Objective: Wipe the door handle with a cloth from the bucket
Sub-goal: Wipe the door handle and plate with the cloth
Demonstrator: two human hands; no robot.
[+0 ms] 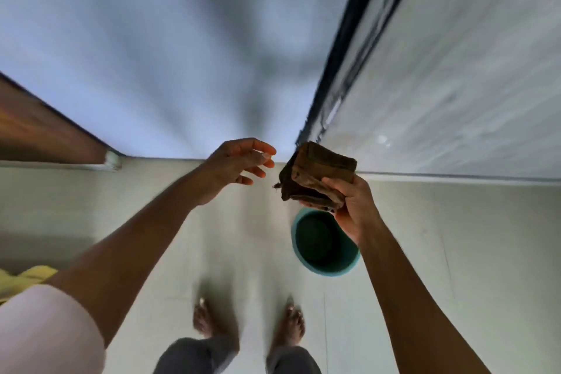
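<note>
1. One cloth (315,174), brown and folded into a thick wad, held up in the right hand (353,206), fingers wrapped round its lower edge and thumb pressed on its near face
2. One bucket (326,270), teal with a dark inside, standing on the floor directly under that cloth and hand; the hand hides part of its far rim
3. Left hand (239,162) is up at the same height, just beside the cloth but not touching it, fingers spread and loosely curled, gripping nothing
4. Two bare arms reaching forward, two bare feet planted below, a pale sleeve (45,331) on the left shoulder; no door handle shows in this view
5. There's a narrow gap between the left fingertips and the cloth's frayed corner; open floor lies between the feet and the bucket
6. Pale tiled floor (170,252), lightly blurred; it meets a plain white wall (151,55) straight ahead
7. On the right, a pale grained panel (455,85) with a dark vertical strip (349,55) along its edge
8. Far left, a brown wooden piece (39,130) coming down to the floor, and something yellow (27,278) low by the sleeve, too cut off to identify
</note>
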